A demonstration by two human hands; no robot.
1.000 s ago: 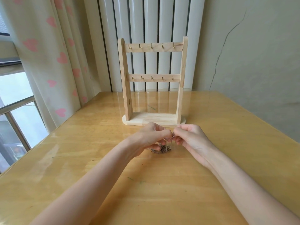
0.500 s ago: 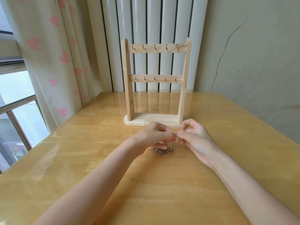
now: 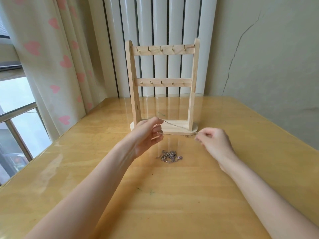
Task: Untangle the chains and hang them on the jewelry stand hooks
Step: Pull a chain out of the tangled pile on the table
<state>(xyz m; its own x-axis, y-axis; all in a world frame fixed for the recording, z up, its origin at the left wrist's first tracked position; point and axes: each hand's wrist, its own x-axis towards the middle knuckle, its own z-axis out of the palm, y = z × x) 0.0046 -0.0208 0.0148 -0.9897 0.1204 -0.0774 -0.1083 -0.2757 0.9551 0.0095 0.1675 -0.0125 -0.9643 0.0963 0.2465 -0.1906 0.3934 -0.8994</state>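
Item 1, table (image 3: 86,195): glossy yellow wood, fills near field; both forearms reach over it fr. bottom edge. Item 2, chain pile (image 3: 170,156): small tangled heap of fine metal links, lying on tabletop between the two wrists, apart fr. both hands; no. of chains in it can't be told. Item 3, left hand (image 3: 148,135): raised above table, thumb & forefinger pinching one end of a freed chain, other fingers curled in. Item 4, right hand (image 3: 213,141): lower, to the right, fingertips pinching the other end. Item 5, stretched chain (image 3: 177,127): thin, taut, runs diagonally fr. left pinch down to right pinch, crossing in front of stand base; seems clear of the pile. Item 6, jewelry stand (image 3: 162,50): upright wooden frame just beyond hands, two crossbars w/ brass hooks, five per bar, all bare. Beyond: white radiator (image 3: 162,19), heart-print curtain (image 3: 51,49), cracked wall (image 3: 267,49). Step in hand, by judgement: one chain separated, none hung yet. Next calls for lifting it to a hook & catching a link or loop w/o slack dropping onto the pile; fine links slip easily, so keep the pinch firm.
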